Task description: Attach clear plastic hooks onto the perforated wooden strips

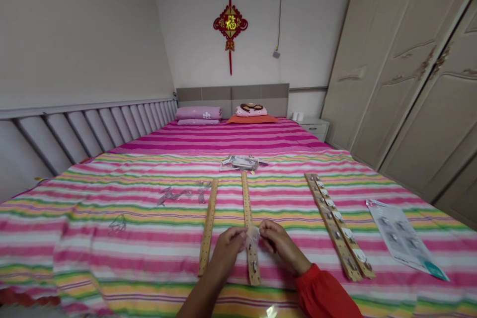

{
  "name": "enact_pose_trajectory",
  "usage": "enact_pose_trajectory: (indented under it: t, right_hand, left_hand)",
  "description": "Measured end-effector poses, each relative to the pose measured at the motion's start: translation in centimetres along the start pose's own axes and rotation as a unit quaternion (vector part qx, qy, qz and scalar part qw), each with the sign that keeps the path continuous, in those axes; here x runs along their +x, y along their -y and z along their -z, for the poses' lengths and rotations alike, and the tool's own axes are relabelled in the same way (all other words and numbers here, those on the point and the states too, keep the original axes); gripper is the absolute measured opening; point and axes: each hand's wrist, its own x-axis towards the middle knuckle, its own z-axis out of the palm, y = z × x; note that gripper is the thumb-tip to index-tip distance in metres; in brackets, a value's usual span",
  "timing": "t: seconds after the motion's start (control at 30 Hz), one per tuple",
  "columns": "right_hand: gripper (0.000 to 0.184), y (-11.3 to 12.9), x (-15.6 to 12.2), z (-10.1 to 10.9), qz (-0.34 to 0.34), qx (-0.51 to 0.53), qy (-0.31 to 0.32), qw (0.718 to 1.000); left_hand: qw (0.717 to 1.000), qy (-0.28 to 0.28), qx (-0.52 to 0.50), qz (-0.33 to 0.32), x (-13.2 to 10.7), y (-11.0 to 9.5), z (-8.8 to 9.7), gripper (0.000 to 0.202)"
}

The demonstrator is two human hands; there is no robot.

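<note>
My left hand [227, 248] and my right hand [278, 243] meet low in the middle of the view, both pinching a small clear plastic packet [252, 235]. They hover over a perforated wooden strip [249, 223] that lies on the striped bedspread [149, 238]. A second bare wooden strip [207, 226] lies just left of it. To the right are two strips side by side [337, 223] with white and metal fittings along them. My right arm wears a red sleeve [324, 293].
A pile of clear packets [241, 162] sits further up the bed. Loose clear bits [179, 194] lie to the left, another [117, 224] nearer the left edge. A printed sheet [404, 238] lies at right. Pillows [199, 114] at the headboard, wardrobe [417, 84] on the right.
</note>
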Motion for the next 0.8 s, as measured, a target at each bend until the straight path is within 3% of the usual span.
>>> enact_pose_trajectory:
  t: [0.33,0.8]
  right_hand:
    - [0.022,-2.6,3.5,1.2,-0.039,-0.072,-0.015,0.996]
    - [0.031,-4.6,4.5,1.7,-0.067,-0.084,-0.036,0.994]
  left_hand:
    - [0.998,-0.04,-0.052,0.017,2.9,2.5,-0.8,0.027]
    - [0.997,-0.058,-0.037,0.029,5.0,5.5,-1.3,0.017]
